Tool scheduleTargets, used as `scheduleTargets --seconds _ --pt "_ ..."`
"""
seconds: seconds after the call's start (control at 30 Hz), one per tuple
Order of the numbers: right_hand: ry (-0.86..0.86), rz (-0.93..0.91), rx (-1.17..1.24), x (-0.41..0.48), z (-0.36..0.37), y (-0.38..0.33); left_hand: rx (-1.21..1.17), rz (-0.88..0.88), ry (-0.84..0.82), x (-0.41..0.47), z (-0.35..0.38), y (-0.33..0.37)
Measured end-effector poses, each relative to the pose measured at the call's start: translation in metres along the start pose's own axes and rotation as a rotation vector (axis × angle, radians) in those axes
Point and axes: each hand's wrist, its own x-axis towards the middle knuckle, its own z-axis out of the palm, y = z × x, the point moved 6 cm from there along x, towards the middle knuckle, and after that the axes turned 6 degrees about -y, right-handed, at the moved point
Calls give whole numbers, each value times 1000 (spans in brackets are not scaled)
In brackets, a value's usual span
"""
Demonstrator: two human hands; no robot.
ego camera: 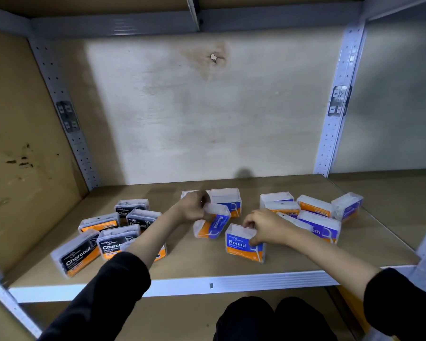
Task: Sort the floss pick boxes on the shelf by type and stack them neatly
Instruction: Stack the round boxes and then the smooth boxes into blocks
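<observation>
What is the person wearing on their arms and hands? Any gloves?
No gloves. The left sleeve and the right sleeve are black and end partway up the forearms. The left hand and the right hand are bare, and no watch, ring or bracelet shows.

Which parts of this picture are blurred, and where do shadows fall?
Head view: the left hand is motion-blurred; the right hand and the Round box it grips look sharp; a broad shadow darkens the back wall at left; the wide lens splays the shelf posts.

Head view, down onto shelf (pixel 207 264)
</observation>
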Motion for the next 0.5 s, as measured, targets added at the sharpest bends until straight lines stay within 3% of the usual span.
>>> scheduleTargets --seconds 0.23,0.5 --pt "3 8 37 0 -1 1 -590 -80 197 -32 30 -36" --pt "3 20 23 1 -3 0 -719 -28 401 -64 58 -38"
